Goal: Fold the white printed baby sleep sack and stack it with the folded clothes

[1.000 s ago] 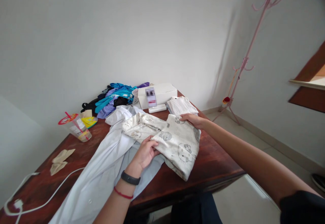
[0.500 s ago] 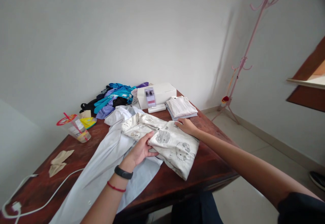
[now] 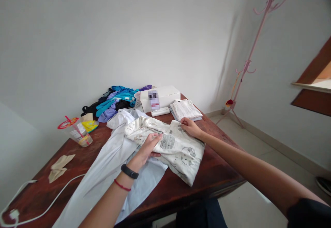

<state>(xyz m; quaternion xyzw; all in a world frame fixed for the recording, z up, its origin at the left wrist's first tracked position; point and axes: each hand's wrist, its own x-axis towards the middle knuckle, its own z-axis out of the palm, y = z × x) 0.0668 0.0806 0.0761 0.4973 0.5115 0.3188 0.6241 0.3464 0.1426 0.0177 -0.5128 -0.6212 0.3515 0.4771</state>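
Note:
A white cloth garment with grey cat-face prints lies partly folded near the table's front right. My left hand grips its left edge, thumb on top and fingers under the fabric. At the garment's far right edge, my right hand pinches the cloth with bent fingers. Beneath the printed garment and to its left spreads a long pale white-blue garment, which hangs over the front edge. Just beyond my right hand sits a stack of folded light clothes.
A white box stands at the back beside a heap of blue, purple and black clothes. On the left are a plastic cup with straw, a yellow packet, beige cloth and a white cable. A pink coat rack stands right.
My left hand has moved slightly right and up with the garment's edge. My right hand's fingers have drawn together on the far edge, which is slightly raised.

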